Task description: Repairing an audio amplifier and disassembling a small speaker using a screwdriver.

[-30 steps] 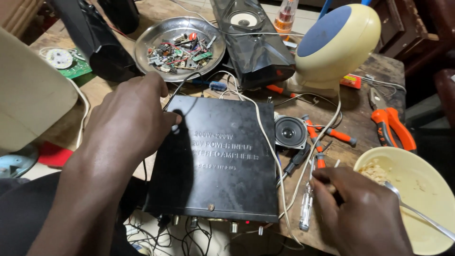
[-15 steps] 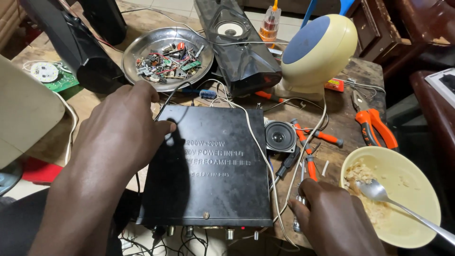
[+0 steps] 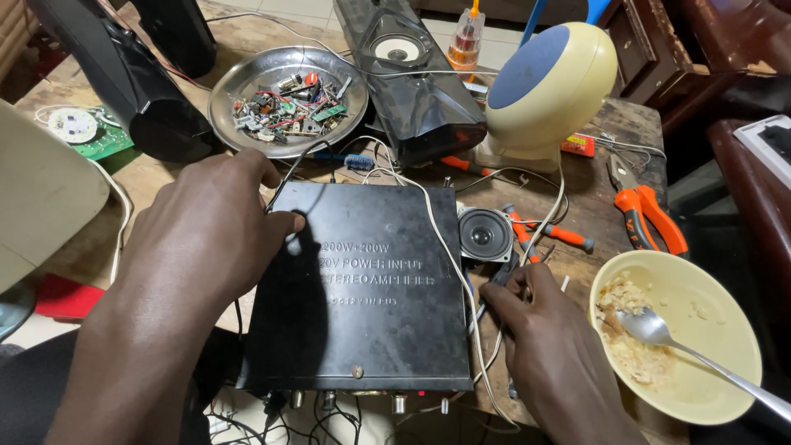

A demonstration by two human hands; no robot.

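A black metal amplifier box (image 3: 371,305) lies flat on the wooden table, its knobs facing me. My left hand (image 3: 210,227) rests on its left side, with the fingers curled over the far left corner. A white wire (image 3: 449,247) runs across the lid and down the right side. My right hand (image 3: 552,346) is at the box's right edge, fingers closed around a thin dark-handled screwdriver (image 3: 501,276) and touching the wire. Just beyond its fingertips sits a small round speaker driver (image 3: 484,235).
A metal dish of electronic parts (image 3: 288,91) and a black speaker cabinet (image 3: 412,74) stand behind the box, with a cream round housing (image 3: 548,86) beside them. Orange pliers (image 3: 651,210), red-handled screwdrivers (image 3: 560,235) and a yellow bowl with spoon (image 3: 684,330) lie to the right.
My right hand has moved up along the box's right edge toward the small speaker driver. My left hand stays on the far left corner.
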